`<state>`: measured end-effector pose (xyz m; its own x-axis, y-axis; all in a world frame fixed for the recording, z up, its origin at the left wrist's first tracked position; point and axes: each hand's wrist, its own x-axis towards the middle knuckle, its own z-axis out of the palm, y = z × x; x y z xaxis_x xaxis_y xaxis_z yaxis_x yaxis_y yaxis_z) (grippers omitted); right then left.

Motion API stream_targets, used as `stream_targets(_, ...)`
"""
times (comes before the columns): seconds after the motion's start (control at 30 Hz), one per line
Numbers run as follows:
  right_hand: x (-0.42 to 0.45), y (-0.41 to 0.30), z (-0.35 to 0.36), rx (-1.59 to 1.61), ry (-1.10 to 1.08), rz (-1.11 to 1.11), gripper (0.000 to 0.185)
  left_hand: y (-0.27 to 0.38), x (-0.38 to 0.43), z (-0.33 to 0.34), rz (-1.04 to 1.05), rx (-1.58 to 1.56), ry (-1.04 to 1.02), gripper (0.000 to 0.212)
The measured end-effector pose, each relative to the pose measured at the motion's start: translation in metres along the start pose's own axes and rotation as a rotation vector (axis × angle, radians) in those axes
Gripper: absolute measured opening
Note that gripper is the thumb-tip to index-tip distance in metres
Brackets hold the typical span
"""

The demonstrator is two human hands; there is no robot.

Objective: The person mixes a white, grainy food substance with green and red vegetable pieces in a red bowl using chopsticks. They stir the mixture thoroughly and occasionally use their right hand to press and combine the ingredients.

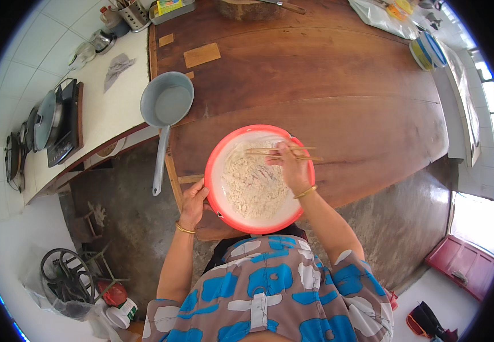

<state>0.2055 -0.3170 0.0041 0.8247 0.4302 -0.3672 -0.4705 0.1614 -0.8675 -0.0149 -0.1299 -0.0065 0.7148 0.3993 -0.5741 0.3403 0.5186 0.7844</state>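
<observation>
A white basin with a wide red rim (pixel 219 205) stands at the near edge of the wooden table, in front of my body. Crumbly, pale floury dough (pixel 251 192) covers much of its bottom. My left hand (pixel 194 203) grips the rim at the left, thumb on top. Above the mixture, my right hand (pixel 289 164) holds a pair of wooden chopsticks (pixel 257 151), which lie nearly level across the basin and point left. Whether their tips touch the dough is hard to tell. Each wrist wears a gold-coloured bangle.
A grey saucepan (pixel 168 100) sits at the table's left edge, its handle (pixel 160 166) jutting over the floor. On the left counter are an induction cooker (pixel 65 132), a lidded pan (pixel 46 122) and a cloth (pixel 118 69). A knife (pixel 287 6) lies on a round chopping block (pixel 249 10).
</observation>
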Motion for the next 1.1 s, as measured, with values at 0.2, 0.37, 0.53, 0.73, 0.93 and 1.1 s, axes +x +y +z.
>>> stream_targets(0.2, -0.022, 0.000, -0.054, 0.039, 0.071, -0.092, 0.017, -0.001, 0.004, 0.004, -0.001, -0.038, -0.006, 0.036)
stream_targets(0.37, -0.057, 0.031, -0.015, -0.152, -0.185, 0.045, 0.017, 0.006, 0.004, 0.004, -0.001, -0.010, -0.032, 0.036)
stream_targets(0.53, -0.115, 0.006, -0.018, -0.409, -0.433, 0.000, 0.016, -0.003, 0.007, -0.002, 0.042, 0.008, -0.049, 0.037)
stream_targets(0.73, -0.063, 0.017, -0.030, -0.994, -0.432, -0.751, 0.022, 0.005, 0.002, 0.006, 0.027, 0.007, -0.054, 0.037)
stream_targets(0.93, -0.067, 0.005, -0.067, -0.822, -0.091, -0.571, 0.013, 0.001, 0.007, 0.003, 0.047, 0.053, -0.068, 0.037)
stream_targets(1.1, -0.102, 0.019, -0.003, -0.846, -0.462, -0.625, 0.020, 0.002, 0.008, 0.002, 0.070, 0.059, -0.038, 0.035)
